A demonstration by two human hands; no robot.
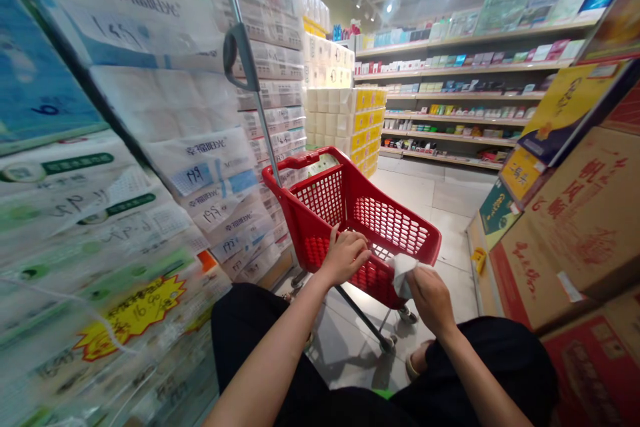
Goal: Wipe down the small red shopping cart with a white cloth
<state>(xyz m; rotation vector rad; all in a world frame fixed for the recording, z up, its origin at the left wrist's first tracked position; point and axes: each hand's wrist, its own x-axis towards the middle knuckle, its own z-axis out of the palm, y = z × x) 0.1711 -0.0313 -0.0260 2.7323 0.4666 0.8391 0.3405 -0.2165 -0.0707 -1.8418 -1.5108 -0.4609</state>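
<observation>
A red plastic shopping cart [431,243] with a perforated basket and a metal frame on casters stands before my knees. My left hand [346,255] rests on its near top rim, the fingers curled over the edge. Bunched in my right hand [431,293] is a white cloth [402,271], perhaps a tissue or wipe. The cloth lies over the same rim, farther right, at the near corner of the basket. From the cart's left end rises a long metal pole with a grey grip [243,57]. Through the basket's holes the floor shows.
Tall stacks of wrapped tissue packs [200,107] line the left side, close to the cart. Cardboard cartons [585,213] are piled on the right. Behind the cart stand yellow and white packs [367,127] and long shelves [450,70] of small goods. Pale floor tiles [410,187] lie between.
</observation>
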